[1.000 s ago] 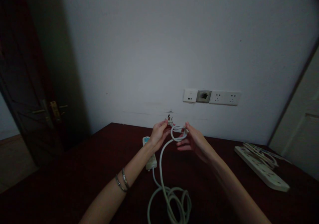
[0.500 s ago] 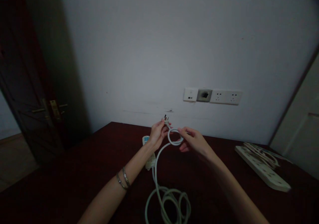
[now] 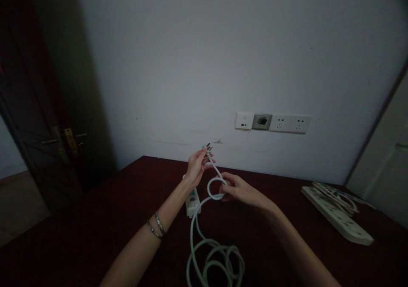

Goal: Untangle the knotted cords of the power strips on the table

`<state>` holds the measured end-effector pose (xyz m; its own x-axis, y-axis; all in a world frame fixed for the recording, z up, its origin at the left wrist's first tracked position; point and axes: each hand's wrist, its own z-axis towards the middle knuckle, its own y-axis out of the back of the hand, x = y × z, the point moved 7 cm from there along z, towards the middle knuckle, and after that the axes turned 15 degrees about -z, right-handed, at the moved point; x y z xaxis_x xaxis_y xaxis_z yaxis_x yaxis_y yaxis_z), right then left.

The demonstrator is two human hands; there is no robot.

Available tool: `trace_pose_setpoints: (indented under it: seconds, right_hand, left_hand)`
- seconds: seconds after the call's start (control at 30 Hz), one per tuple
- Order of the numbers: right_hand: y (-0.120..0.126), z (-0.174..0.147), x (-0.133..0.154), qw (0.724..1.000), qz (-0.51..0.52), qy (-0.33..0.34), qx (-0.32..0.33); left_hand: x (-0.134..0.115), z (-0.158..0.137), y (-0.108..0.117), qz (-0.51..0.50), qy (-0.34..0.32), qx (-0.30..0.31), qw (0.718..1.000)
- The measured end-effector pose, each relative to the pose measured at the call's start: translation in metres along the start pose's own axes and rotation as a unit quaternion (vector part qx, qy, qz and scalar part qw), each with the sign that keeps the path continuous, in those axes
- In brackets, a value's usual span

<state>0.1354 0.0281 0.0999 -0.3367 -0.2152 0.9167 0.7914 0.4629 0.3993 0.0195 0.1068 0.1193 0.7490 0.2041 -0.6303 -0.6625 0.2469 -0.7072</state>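
My left hand [image 3: 198, 166] is closed around a white power plug [image 3: 208, 152], its metal pins pointing up toward the wall. From the plug a white cord [image 3: 216, 167] runs down to a small loop. My right hand [image 3: 239, 189] pinches that loop where the cord crosses itself. Below, the rest of the cord lies in loose coils on the dark red table [image 3: 159, 180]. Behind my left wrist sits a white power strip [image 3: 193, 204], partly hidden by the hand and forearm.
At the right, a second, longer white power strip [image 3: 338, 217] lies with its bundled cable [image 3: 334, 197] on top. Wall sockets [image 3: 288, 123] are set above the table's back edge. A dark wooden door [image 3: 38, 108] stands at the left.
My right hand has moved down and slightly left with the loop. A longer stretch of cord now shows between plug and loop. My left hand has shifted slightly left with the plug.
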Motion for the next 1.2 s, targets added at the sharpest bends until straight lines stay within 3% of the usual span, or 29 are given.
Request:
trace_pose_setpoints:
  seconds: [0.1,0.2,0.4,0.53,0.6,0.67,0.73,0.8,1.0,1.2]
  right_hand:
    - [-0.006,-0.002,0.006,0.993,0.105,0.029,0.041]
    - [-0.001,0.001,0.005,0.986,0.166,0.016,-0.02]
    - [-0.002,0.002,0.004,0.991,0.127,-0.007,-0.037]
    - [0.011,0.0,0.005,0.989,0.115,0.002,-0.091]
    - [0.025,-0.002,0.005,0.982,0.125,0.003,-0.139]
    - [0.042,-0.006,0.005,0.972,0.126,0.001,-0.198]
    - [0.061,-0.012,0.006,0.957,0.133,0.004,-0.257]
    - [0.076,-0.02,0.008,0.941,0.155,0.019,-0.299]
    - [0.113,-0.043,0.012,0.902,0.194,0.058,-0.382]
    - [0.159,-0.072,0.0,0.853,0.181,0.076,-0.484]
  left_hand:
    - [0.001,-0.006,-0.009,0.034,0.007,0.021,0.999]
    - [0.006,-0.011,-0.014,0.052,0.02,0.032,0.998]
    - [0.03,-0.019,-0.024,0.064,0.08,0.067,0.992]
    - [0.046,-0.025,-0.026,0.061,0.158,0.086,0.982]
    - [0.054,-0.033,-0.029,0.059,0.24,0.12,0.962]
    - [0.064,-0.046,-0.035,0.067,0.346,0.194,0.915]
    - [0.066,-0.056,-0.039,0.088,0.401,0.272,0.87]
    - [0.062,-0.055,-0.039,0.108,0.385,0.298,0.867]
    - [0.046,-0.04,-0.032,0.086,0.311,0.226,0.919]
    - [0.039,-0.033,-0.023,0.137,0.294,0.186,0.928]
